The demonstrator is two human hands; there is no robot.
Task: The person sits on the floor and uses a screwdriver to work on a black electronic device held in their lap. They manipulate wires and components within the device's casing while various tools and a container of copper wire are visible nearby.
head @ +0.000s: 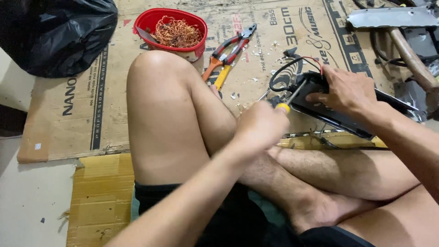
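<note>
My left hand (259, 126) is closed around a yellow-handled screwdriver (289, 100). Its metal shaft points up and right into the end of a flat black device (340, 116). My right hand (344, 90) presses down on top of that device and holds it tilted over my shin. Black and red wires (292, 66) loop out of the device's left end. My raised left knee (160, 91) stands just left of both hands.
A red bowl (170, 31) of tangled copper wire sits at the top. Red-handled pliers (233, 45) and an orange-and-yellow tool (217, 71) lie on the flattened cardboard (91, 91). A black plastic bag (55, 32) is top left. Metal parts and a wooden handle (411, 55) lie top right.
</note>
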